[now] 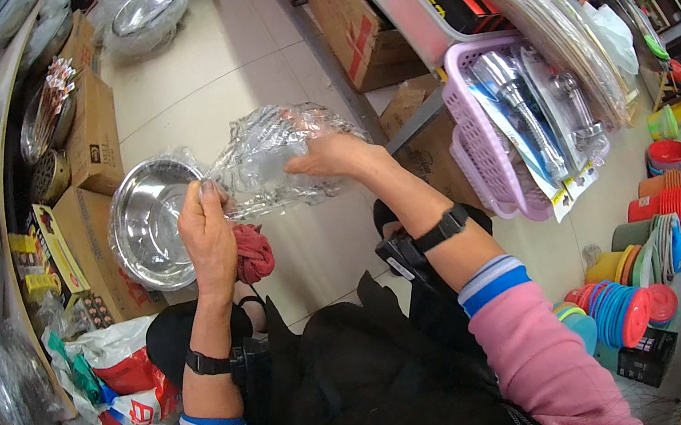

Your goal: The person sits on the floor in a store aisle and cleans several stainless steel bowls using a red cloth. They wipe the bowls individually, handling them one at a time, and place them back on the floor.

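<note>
My left hand (210,248) pinches the edge of a crumpled clear plastic bag (266,171) between thumb and fingers. Below that hand is a bunched dark red cloth (253,253); whether the hand holds it is hidden. Close on the left, a shiny stainless steel basin (147,228) stands with thin clear film about its rim. My right hand (341,153) is at the bag's far side, thumb stretched to the left. Its other fingers are blurred among the shiny plastic, so their grip cannot be made out.
A purple plastic basket (466,117) with packaged chrome fittings (522,108) stands to the right. Cardboard boxes (93,247) line the left shelf. Stacked coloured plastic bowls and pots (665,212) occupy the right floor. Film-wrapped metal basins (145,15) lie ahead on the tiles.
</note>
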Action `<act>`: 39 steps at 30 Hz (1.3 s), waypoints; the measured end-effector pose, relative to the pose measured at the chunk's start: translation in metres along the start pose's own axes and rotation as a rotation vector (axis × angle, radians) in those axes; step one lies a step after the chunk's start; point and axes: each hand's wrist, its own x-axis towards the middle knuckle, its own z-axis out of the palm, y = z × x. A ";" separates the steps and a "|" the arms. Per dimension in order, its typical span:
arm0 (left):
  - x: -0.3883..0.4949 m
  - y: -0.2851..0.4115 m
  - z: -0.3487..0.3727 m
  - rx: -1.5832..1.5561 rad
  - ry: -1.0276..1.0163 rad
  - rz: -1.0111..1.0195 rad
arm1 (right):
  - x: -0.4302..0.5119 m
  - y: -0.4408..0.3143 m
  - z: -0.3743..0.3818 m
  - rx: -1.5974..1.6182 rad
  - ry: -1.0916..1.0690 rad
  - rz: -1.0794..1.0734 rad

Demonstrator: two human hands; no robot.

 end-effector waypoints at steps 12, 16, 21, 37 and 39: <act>0.000 0.000 -0.015 -0.059 0.037 -0.094 | -0.033 -0.028 -0.019 0.043 0.113 -0.380; 0.009 -0.005 -0.010 -0.083 0.199 -0.025 | -0.039 -0.025 -0.020 -0.184 0.117 -0.444; 0.013 -0.009 -0.011 -0.191 0.083 -0.168 | -0.037 -0.014 -0.020 -0.335 -0.066 -0.339; 0.009 0.010 -0.024 -0.665 -0.050 -0.095 | -0.033 -0.013 -0.023 -0.085 0.305 -0.290; 0.010 0.009 -0.027 -0.663 0.013 -0.099 | -0.033 -0.016 -0.025 -0.087 0.359 -0.293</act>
